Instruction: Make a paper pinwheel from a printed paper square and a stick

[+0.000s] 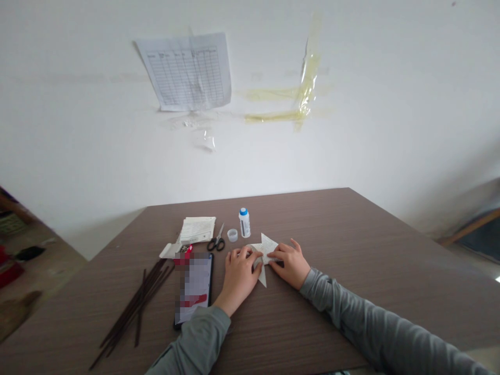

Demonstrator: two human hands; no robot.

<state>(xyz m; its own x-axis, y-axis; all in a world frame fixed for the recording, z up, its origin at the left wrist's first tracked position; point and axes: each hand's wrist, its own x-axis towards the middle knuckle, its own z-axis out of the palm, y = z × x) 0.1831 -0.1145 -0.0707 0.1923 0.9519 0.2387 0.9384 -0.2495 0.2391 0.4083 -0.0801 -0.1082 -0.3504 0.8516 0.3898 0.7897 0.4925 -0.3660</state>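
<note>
The left hand point(240, 268) and right hand point(289, 263) bend their fingers over opposite sides of the pointed paper point(267, 243), pinching or merely pressing, I cannot tell. It lies between the counter's point(351, 234) far and near edges; light, even pressure should keep creases true, clear of the bottle point(245, 226) toward the far edge.

folded paper point(269, 243): off-white (faintly marked) | bottle point(245, 225): white, blue-topped | table point(320, 224): brown, wood-grained | sleeves point(363, 313): grey-green
</note>
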